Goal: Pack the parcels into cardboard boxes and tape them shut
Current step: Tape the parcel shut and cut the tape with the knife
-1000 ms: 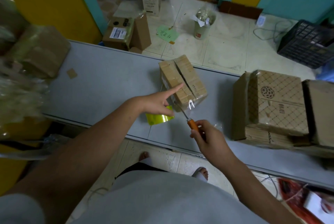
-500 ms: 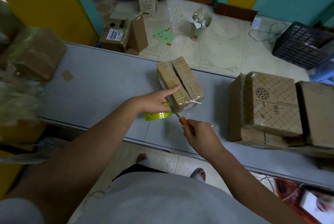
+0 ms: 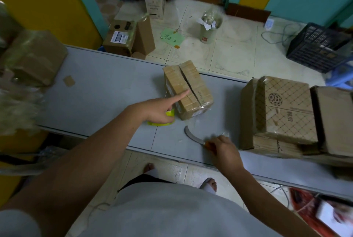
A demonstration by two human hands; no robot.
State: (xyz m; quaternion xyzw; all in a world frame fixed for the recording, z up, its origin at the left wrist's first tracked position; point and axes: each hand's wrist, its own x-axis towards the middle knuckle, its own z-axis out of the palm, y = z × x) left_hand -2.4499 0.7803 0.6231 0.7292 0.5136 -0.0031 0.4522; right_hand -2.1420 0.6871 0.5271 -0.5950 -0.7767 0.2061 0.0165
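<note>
A small cardboard parcel wrapped in clear tape lies on the grey table. My left hand grips a yellow-green tape roll just left of the parcel, its index finger stretched out onto the parcel's top. My right hand holds the orange handle of a curved knife, whose blade lies low over the table in front of the parcel.
A pile of brown boxes fills the table's right side. Wrapped boxes and plastic film sit at the left edge. On the floor beyond stand an open carton, a small bin and a black crate.
My right hand has drawn the knife away from the parcel, down and to the right, towards the table's near edge. My left hand stays on the roll and parcel.
</note>
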